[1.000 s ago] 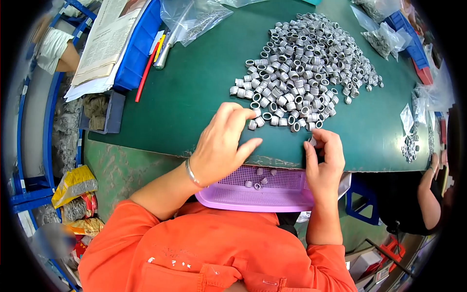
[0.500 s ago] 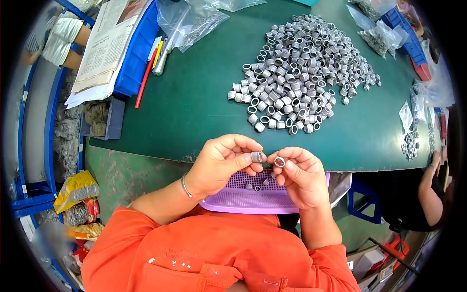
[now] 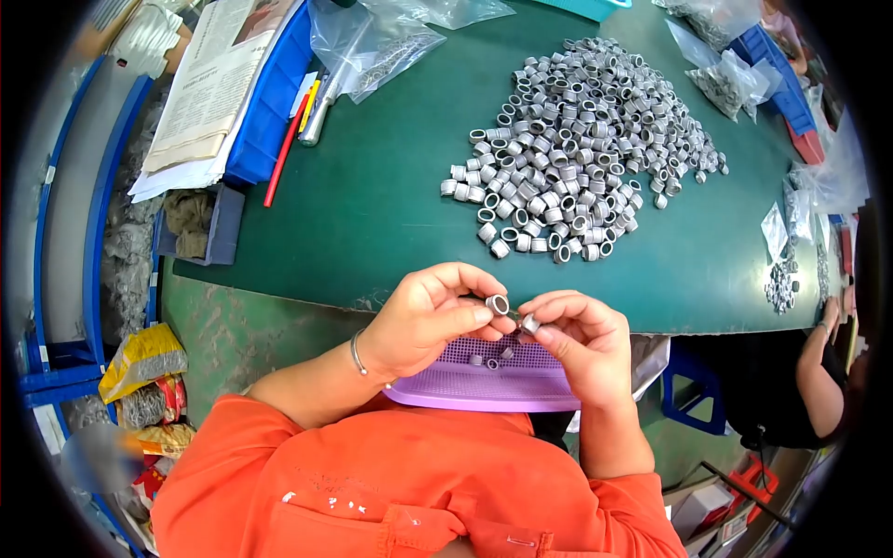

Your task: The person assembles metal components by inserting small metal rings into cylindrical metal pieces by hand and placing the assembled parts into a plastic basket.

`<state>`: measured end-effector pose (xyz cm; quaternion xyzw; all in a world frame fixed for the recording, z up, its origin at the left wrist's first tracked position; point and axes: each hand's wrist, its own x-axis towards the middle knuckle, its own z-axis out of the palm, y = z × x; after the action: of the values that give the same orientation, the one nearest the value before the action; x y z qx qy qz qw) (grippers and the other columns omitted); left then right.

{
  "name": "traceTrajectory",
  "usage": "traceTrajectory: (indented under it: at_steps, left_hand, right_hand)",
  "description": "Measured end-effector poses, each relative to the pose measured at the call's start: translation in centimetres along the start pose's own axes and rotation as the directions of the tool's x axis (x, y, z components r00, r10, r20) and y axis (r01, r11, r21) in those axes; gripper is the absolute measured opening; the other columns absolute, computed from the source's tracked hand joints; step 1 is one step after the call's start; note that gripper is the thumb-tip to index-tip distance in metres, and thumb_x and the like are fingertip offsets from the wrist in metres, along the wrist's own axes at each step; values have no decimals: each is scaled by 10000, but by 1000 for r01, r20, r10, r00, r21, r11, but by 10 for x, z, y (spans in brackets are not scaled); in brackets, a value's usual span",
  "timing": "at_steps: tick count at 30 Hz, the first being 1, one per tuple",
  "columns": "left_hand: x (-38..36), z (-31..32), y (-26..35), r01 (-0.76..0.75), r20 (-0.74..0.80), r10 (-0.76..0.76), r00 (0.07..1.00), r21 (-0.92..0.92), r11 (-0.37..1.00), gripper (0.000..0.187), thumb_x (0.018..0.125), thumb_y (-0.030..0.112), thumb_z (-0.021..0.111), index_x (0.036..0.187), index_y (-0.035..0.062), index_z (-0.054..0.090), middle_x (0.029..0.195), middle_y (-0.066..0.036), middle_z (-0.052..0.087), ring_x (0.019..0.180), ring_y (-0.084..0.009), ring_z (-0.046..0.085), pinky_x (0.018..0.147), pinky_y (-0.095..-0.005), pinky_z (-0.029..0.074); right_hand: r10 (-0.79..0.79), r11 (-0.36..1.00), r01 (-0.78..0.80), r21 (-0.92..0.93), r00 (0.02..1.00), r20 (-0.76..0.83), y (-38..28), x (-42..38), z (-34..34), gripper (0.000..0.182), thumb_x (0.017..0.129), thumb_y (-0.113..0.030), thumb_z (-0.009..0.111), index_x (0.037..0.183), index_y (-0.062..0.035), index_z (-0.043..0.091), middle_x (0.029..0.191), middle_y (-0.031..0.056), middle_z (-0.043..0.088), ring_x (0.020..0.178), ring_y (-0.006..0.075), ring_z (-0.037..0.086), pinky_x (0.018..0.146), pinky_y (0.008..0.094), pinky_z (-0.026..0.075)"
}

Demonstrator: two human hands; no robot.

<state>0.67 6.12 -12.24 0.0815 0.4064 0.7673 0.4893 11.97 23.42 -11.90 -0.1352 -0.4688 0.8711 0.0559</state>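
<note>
Between the thumb and fingers of my left hand [image 3: 433,312] is a short grey metal ring [image 3: 498,305], its round opening turned toward me. My right hand [image 3: 586,339] pinches a second metal ring [image 3: 529,324], seen more from its side. The two hands are close together over a purple perforated basket [image 3: 484,389] at the table's front edge. Several loose rings [image 3: 493,364] lie inside that basket. Beyond my hands, a large heap of similar metal rings [image 3: 577,149] covers part of the green table [image 3: 372,214].
Left on the table are a blue bin [image 3: 270,112] with newspapers [image 3: 200,93], a red pen [image 3: 286,153] and a plastic bag [image 3: 391,56]. At right are bagged parts [image 3: 735,84] and another person's arm [image 3: 819,358]. A blue stool [image 3: 693,391] stands below.
Both rings have turned in my fingers: the left one now shows its opening, the right one its side. My hands have shifted only slightly, and the view has moved a little.
</note>
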Motion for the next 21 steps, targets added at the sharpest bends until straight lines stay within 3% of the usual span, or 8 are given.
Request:
traceTrajectory:
  at_steps: [2,4,6,10,14,18,19,21]
  left_hand:
    - [0,1,1,2,-5,-2,1000,3,1000,178,880,11,567,1053,-30,552,977,-123,616,882,-208,648,747,-295,548]
    - [0,1,2,33,-35,-31,999,47,998,185,874,-3,574,1055,-31,549,972,-120,617,876,-211,652,739,-300,554]
    - [-2,0,1,10,-25,-6,1000,134,991,188,866,-11,586,1048,-43,553,947,-114,621,850,-192,654,730,-280,552]
    - [-9,2,0,-114,85,87,993,390,914,148,821,-80,613,966,-62,589,921,-111,616,824,-199,656,698,-283,557]
    - [-11,4,5,-277,215,175,961,746,606,17,797,-69,635,803,-57,645,818,-116,627,690,-154,654,598,-246,538]
    - [-7,2,5,-286,174,250,952,793,537,66,797,-63,633,855,-35,649,843,-94,608,671,-135,633,592,-237,522]
    - [-4,0,4,-353,211,358,910,847,397,105,795,-62,640,897,-34,638,870,-91,597,695,-121,624,595,-227,515]
    - [1,9,4,-361,93,471,877,774,520,185,783,-65,656,958,-38,605,914,-98,595,790,-127,629,664,-236,538]
  right_hand:
    - [-128,870,171,-462,984,123,-5,0,-1,170,778,104,594,918,16,637,981,113,653,896,175,618,777,279,508]
    - [-189,780,256,-571,966,174,-7,4,-1,199,735,108,598,886,-12,648,944,95,649,862,202,609,749,305,487]
    - [-367,433,413,-801,893,262,-7,12,5,215,718,98,616,891,-26,648,892,97,627,796,243,588,705,316,466]
    - [-502,45,463,-885,777,380,-1,39,19,221,719,30,661,931,-29,642,840,81,565,776,260,526,670,341,441]
    - [-491,-100,447,-889,755,435,11,54,23,227,712,-9,675,933,-49,645,798,45,526,712,241,484,644,343,400]
    - [-574,-29,476,-879,712,404,15,50,16,191,702,8,677,883,-45,644,827,52,554,733,247,508,648,344,409]
    - [-588,88,486,-869,730,349,12,46,18,186,703,33,672,876,-30,641,829,69,562,752,268,521,655,348,424]
    - [-466,436,422,-795,861,201,3,36,21,128,765,35,657,886,-6,647,825,67,583,703,166,556,616,264,444]
